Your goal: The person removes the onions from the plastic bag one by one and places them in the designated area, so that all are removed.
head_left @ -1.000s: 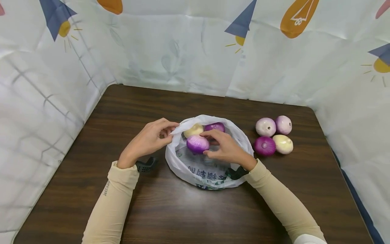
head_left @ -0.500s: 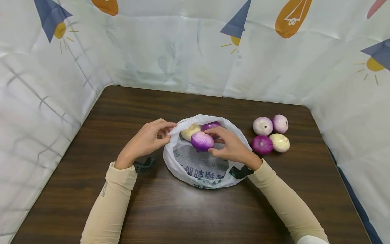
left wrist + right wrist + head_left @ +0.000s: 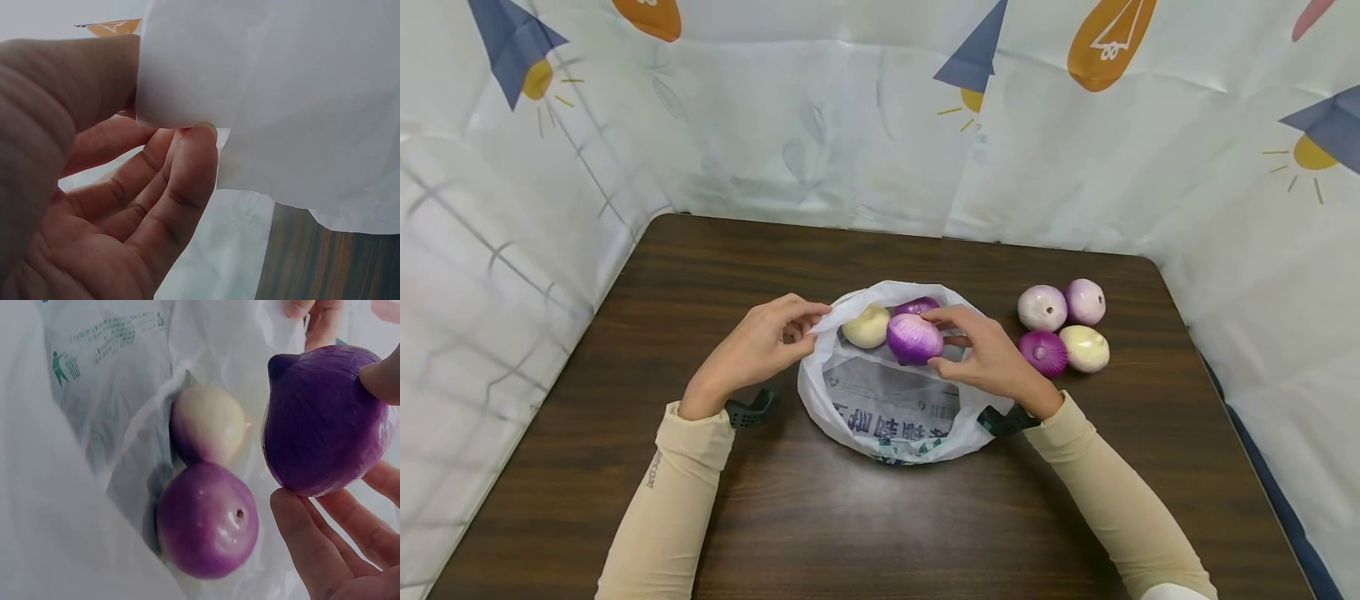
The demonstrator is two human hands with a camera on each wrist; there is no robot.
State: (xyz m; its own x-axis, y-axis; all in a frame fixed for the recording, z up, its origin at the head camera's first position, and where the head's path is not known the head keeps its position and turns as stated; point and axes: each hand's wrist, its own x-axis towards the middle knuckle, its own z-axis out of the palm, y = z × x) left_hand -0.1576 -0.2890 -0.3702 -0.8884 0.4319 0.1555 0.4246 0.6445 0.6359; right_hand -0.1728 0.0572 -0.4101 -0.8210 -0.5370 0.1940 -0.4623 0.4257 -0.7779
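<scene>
My left hand (image 3: 760, 343) pinches the left rim of a white plastic bag (image 3: 827, 425), whose mouth is spread wide on the table. In the left wrist view, thumb and fingers meet at the folded edge of the bag. Over the bag's opening, my right hand (image 3: 988, 354) grips a purple onion (image 3: 914, 339) between thumb and fingertips. The right wrist view shows this onion (image 3: 325, 422) held apart from two others inside the bag: a pale yellowish onion (image 3: 209, 424) and a purple one (image 3: 207, 520), side by side.
To the right of the bag, several onions sit clustered on the dark wooden table (image 3: 880, 533): two pale purple onions (image 3: 1042, 307), a deep purple onion (image 3: 1043, 352) and a yellowish onion (image 3: 1085, 348). A white patterned curtain (image 3: 737, 117) hangs behind and beside the table.
My right hand has moved right and slightly up with the purple onion, which now looks tipped differently. The left hand keeps its pinch on the bag rim. The whole head view has shifted slightly.
</scene>
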